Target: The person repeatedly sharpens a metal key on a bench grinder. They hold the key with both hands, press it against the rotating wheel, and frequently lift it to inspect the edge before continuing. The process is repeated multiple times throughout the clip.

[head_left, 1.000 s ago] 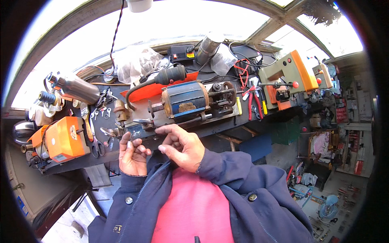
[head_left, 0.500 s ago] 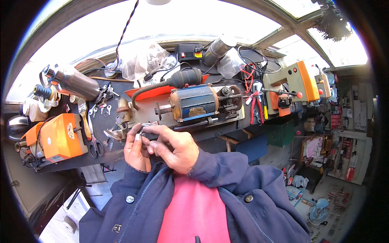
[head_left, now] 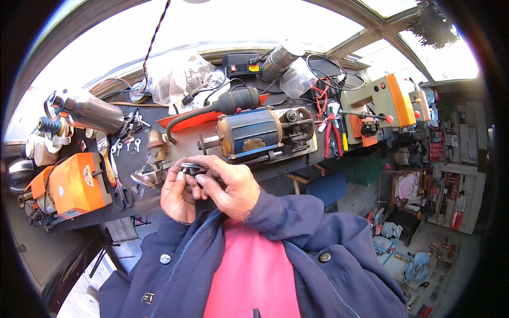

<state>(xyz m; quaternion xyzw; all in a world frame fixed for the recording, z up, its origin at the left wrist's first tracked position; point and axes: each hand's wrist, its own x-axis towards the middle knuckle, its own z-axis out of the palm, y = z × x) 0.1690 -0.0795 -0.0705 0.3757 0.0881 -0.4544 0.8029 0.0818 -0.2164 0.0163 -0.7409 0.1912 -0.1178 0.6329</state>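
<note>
In front of my chest, both hands come together over the bench's front edge. My left hand (head_left: 177, 197) is closed, its fingertips pinching a small flat metal piece (head_left: 192, 166) with dark and silver parts. From the other side my right hand (head_left: 228, 185) grips the same piece, thumb and fingers curled around it. Fingers cover much of it, so its exact kind is unclear. Just beyond the hands stands a machine with a blue motor (head_left: 249, 135), a worn metal clamp (head_left: 157, 146) at its left end. A curved-neck lamp (head_left: 236, 100) lies over its back.
Left on the bench are an orange machine (head_left: 79, 183), scissors (head_left: 123, 195), a brush (head_left: 104, 148), loose keys (head_left: 137, 143) and a steel bottle (head_left: 98, 112). Toward the right are red-handled pliers (head_left: 333, 140) and a beige-and-orange machine (head_left: 392, 100). Plastic bags (head_left: 180, 79) and cables lie behind.
The held piece has turned, showing a broader dark and silver face. My right fingers have shifted slightly around it. The whole view has moved a little, the bench sitting slightly further left and up.
</note>
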